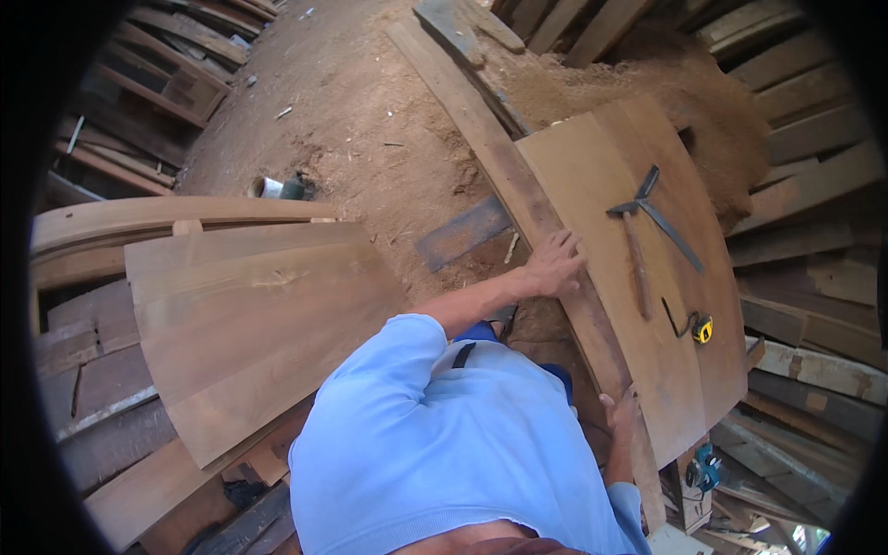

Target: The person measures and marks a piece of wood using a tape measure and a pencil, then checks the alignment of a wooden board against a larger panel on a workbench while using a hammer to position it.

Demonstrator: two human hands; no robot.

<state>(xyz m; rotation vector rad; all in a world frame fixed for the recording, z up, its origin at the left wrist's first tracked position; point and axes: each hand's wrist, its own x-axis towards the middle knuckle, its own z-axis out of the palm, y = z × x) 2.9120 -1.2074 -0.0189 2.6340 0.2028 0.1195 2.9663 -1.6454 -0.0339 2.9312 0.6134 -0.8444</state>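
Note:
My left hand (555, 264) reaches across to the right and rests on a long wooden plank (504, 166). Its fingers are bent over the plank, beside the near edge of a wide wooden panel (573, 176). Lower down, my right hand (621, 414) grips the same plank close to the panel's edge, its thumb apart from the fingers; part of it is hidden. On the panel lie a hammer (636, 264) with a wooden handle, a dark angled metal tool (671, 231), a thin black L-shaped rod (672, 316) and a yellow-and-black tape measure (704, 328).
Another wide panel (259, 305) lies on my left, over stacked boards (102, 333). A teal power tool (705, 467) sits below the right panel. Timber (814, 213) is piled along the right side. On the sawdust-covered ground (351, 102) lie a white container (268, 188) and a short dark board (464, 233).

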